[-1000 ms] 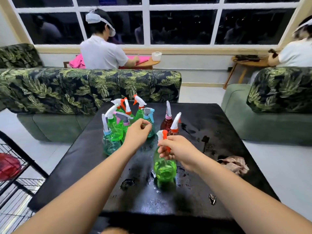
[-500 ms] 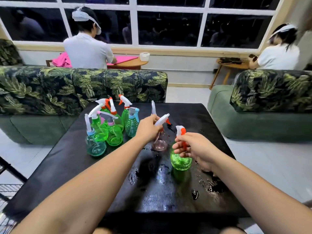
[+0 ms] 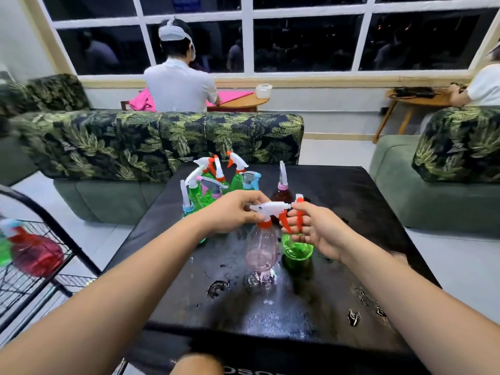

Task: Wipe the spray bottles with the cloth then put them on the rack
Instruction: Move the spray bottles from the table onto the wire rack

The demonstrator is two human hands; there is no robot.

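The job has been started, but most of it is left. The rack [image 3: 67, 239] stands on the left, beside the desk [image 3: 351, 201]. A red bottle [image 3: 36, 253] lies on it, with a bit of a green one at the picture's edge, so at least two look put away. They are blurry.

The left hand [image 3: 234, 213] holds the pink bottle [image 3: 261, 250] by its white spray top, fingers curled round it. This bottle is over the wet middle of the desk. I cannot tell if it stands there or is lifted a little. The right hand [image 3: 323, 234] holds the green bottle [image 3: 297, 250] by its neck and orange trigger, just beside the pink one. It sits low, at the desk.

A bunch of bottles [image 3: 205, 188] waits at the back of the desk, and a dark bottle [image 3: 282, 194] stands near them. All of these still need doing.

The cloth is not in view, so I cannot say if the two held bottles are wiped yet. I think they go to the rack soon, if they are clean.
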